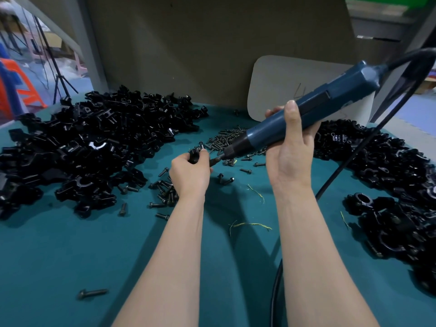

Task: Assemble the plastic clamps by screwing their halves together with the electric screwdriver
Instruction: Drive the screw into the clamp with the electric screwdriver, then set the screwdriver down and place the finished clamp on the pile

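A small black plastic clamp (196, 154) is pinched by the left hand (188, 173); the smooth blue cylindrical electric screwdriver (295, 119) is grasped by the right hand (291, 147), its bit touching the clamp.

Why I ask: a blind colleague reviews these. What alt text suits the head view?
The right hand holds a blue electric screwdriver, its bit at a black clamp pinched in the left hand. Black clamp parts lie heaped on both sides of a teal table, loose screws between.

Clamp (194, 153) largely hidden within left hand (190, 175)
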`<state>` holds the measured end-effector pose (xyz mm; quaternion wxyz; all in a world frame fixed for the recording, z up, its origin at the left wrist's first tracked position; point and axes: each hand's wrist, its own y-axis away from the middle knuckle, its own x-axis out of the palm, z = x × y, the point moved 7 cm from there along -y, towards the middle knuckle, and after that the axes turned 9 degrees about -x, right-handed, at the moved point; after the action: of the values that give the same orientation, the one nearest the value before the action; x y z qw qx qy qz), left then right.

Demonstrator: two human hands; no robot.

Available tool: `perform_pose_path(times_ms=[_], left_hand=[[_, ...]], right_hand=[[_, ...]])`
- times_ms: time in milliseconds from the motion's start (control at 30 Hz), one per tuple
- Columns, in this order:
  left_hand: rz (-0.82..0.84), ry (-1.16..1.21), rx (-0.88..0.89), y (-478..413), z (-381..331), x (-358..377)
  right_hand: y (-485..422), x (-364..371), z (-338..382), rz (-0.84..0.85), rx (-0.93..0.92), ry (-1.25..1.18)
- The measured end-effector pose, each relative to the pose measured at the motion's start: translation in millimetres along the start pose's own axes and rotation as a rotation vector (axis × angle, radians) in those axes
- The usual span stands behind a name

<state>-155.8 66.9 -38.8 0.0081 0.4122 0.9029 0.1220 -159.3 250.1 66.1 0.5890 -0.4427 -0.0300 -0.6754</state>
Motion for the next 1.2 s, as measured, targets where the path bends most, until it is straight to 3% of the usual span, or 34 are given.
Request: perform_pose_path(times_ms=[133,300,467,567,633,700,767,1000,1200], left_hand=[[-0.002,-0.052,0.063,3,-6,2],[0.109,-0.317,0.021,5,0,8],[0.107,-0.502,0.057,11,-9,9],[0.044,-0.621,0.115,12,-13,3],[0.036,-0.595,0.171,12,-17,3],[0.075,-0.508,0.219,12,-20,7],[0.101,-0.432,0.271,15,-23,12],[0.142,-0.475,0.493,28,-28,24],[0.171,-0.558,0.584,36,-25,32]], right_hand=[[-4,-4,3,0.004,0.014,-0.065],[-3,-11,1,0.025,0.096,-0.105],[-7,-23,7,0.012,0.107,-0.159],[-11,-34,11,-0.054,0.110,-0.143],[-16,-47,11,-0.184,0.145,-0.081],[-19,-64,8,-0.307,0.218,0.083],[-19,-77,0,-0.310,0.292,0.317],[-14,-106,-24,-0.027,0.344,1.142],[-5,-115,-34,0.060,0.506,1.552]])
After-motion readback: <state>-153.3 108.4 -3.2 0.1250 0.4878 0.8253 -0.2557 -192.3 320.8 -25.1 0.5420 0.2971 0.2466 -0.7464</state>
